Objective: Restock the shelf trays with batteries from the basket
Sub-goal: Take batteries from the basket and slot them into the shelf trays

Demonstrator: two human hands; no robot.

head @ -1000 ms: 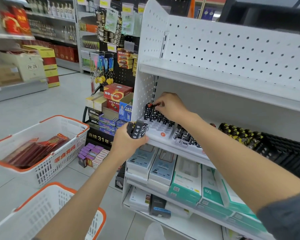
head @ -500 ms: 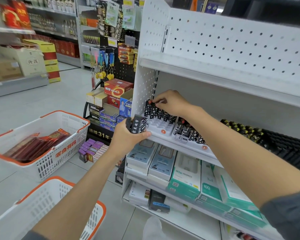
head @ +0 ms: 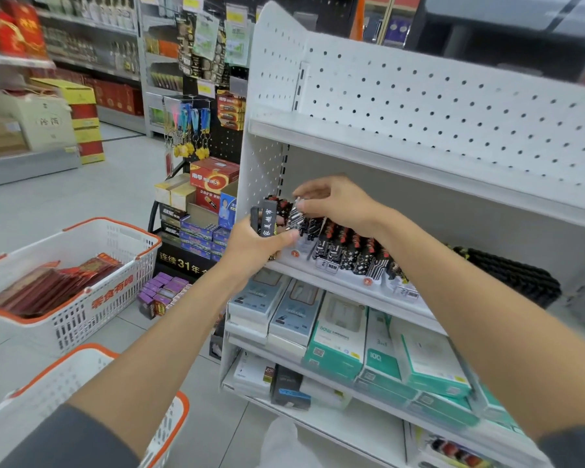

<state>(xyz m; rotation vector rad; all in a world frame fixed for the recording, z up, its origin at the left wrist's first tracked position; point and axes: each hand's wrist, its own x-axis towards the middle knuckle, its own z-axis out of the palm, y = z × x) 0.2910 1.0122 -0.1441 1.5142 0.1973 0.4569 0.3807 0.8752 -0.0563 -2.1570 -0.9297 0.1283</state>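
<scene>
At frame centre, the left hand (head: pixel 250 246) grips spare batteries (head: pixel 268 217) while the right hand (head: pixel 340 206) pinches one, seemingly, above the tray (head: pixel 301 256); a crooked insertion could topple the row (head: pixel 352 253).

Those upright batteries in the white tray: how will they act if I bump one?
Likely to tip: they are tall, narrow batteries standing upright in a white tray. The packed rows probably prop each other, so leaning seems likelier than falling. Probably light and stiff, since the right hand holds one with a fingertip pinch.
</scene>
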